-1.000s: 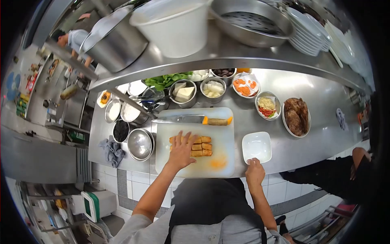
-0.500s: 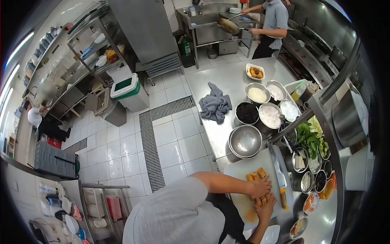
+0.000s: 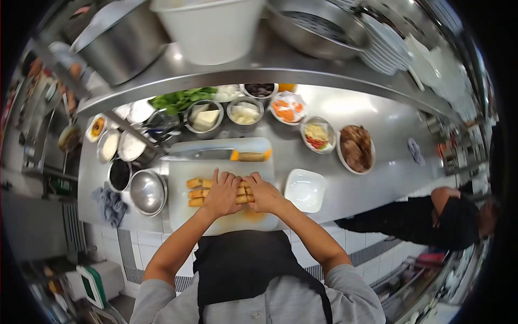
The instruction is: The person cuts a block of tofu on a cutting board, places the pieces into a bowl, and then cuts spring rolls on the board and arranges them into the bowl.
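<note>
Rows of golden fried rolls (image 3: 195, 193), cut into pieces, lie on a white cutting board (image 3: 181, 217). My left hand (image 3: 221, 195) presses over the middle of the rows, its fingers curved around the pieces. Close beside it, my right hand (image 3: 263, 194) grips their right end. The pieces under both palms are partly hidden. Behind the rolls, a large knife (image 3: 218, 155) with an orange-and-brown handle lies along the far side of the board. A white square dish (image 3: 305, 190) stands just right of the board.
Stacked metal bowls (image 3: 147, 191) and a grey cloth (image 3: 110, 205) are on the left. Ingredient bowls, including sliced carrot (image 3: 287, 108) and cooked meat (image 3: 356, 148), line the back and right. A metal shelf (image 3: 259, 78) overhangs the counter. A person in black (image 3: 415, 218) stands at right.
My view has swung from the left side of the kitchen to straight over the board. Both hands stay on the rolls. A person in black now shows at right.
</note>
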`<act>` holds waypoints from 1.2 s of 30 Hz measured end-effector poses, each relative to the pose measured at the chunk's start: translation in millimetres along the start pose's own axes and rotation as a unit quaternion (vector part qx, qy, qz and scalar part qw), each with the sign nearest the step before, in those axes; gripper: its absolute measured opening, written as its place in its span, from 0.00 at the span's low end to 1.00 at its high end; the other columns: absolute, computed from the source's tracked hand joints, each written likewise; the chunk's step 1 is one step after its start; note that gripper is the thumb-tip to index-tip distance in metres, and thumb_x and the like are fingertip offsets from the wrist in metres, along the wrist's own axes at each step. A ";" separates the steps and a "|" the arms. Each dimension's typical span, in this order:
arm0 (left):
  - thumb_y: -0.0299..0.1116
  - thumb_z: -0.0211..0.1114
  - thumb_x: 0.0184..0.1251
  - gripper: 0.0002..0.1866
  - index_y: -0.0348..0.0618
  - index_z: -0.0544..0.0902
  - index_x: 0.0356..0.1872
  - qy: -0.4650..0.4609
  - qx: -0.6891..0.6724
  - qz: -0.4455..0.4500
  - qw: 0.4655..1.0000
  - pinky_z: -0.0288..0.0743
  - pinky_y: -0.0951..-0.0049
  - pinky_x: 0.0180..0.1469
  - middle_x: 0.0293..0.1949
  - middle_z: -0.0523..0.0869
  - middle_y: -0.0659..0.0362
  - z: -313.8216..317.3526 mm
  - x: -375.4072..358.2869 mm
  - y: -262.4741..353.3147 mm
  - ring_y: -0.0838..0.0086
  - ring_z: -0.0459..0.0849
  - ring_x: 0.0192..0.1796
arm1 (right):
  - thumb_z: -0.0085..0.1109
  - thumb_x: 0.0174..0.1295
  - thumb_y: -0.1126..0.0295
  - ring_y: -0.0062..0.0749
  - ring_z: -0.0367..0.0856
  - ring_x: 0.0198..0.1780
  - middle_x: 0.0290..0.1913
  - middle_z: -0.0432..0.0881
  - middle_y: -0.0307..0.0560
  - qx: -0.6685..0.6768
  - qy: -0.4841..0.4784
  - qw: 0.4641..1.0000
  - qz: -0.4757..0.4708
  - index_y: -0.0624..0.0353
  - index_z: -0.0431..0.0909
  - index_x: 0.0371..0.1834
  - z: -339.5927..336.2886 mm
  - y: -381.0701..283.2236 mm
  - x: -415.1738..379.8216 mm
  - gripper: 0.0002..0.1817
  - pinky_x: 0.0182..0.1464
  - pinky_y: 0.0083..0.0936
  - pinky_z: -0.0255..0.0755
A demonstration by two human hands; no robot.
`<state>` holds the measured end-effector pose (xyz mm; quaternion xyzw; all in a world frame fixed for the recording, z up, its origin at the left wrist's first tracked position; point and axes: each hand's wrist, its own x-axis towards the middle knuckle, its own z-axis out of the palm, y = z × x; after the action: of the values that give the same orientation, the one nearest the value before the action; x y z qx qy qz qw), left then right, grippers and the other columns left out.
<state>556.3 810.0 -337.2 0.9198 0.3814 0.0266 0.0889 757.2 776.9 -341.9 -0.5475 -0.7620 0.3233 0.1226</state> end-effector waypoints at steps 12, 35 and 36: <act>0.47 0.78 0.44 0.43 0.40 0.74 0.64 -0.047 -0.054 0.146 0.987 0.52 0.33 0.77 0.59 0.77 0.50 65.7 136.9 142.9 0.54 0.68 0.71 | 0.81 0.43 0.64 0.58 0.85 0.49 0.65 0.73 0.54 -0.108 0.061 0.971 0.205 0.54 0.65 0.72 -67.2 109.3 -124.5 0.49 0.49 0.47 0.83; 0.30 0.78 0.53 0.30 0.45 0.80 0.60 0.169 -0.201 -0.335 0.905 0.77 0.54 0.57 0.56 0.77 0.45 -19.7 -120.3 -46.6 0.48 0.80 0.57 | 0.73 0.60 0.62 0.50 0.83 0.51 0.54 0.77 0.53 0.014 0.032 0.999 0.027 0.52 0.77 0.63 42.5 -75.6 12.5 0.28 0.52 0.43 0.80; 0.30 0.77 0.52 0.31 0.45 0.79 0.61 0.160 -0.194 -0.318 0.914 0.77 0.53 0.58 0.56 0.76 0.44 -14.0 -121.0 -51.3 0.47 0.79 0.57 | 0.74 0.59 0.63 0.52 0.83 0.52 0.55 0.75 0.54 0.008 0.020 0.999 0.050 0.52 0.74 0.65 50.1 -84.2 23.6 0.31 0.53 0.44 0.80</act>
<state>433.3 762.1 -330.6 0.6978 0.6505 0.2170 0.2067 657.7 764.3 -331.1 -0.5902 -0.7288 0.3237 0.1257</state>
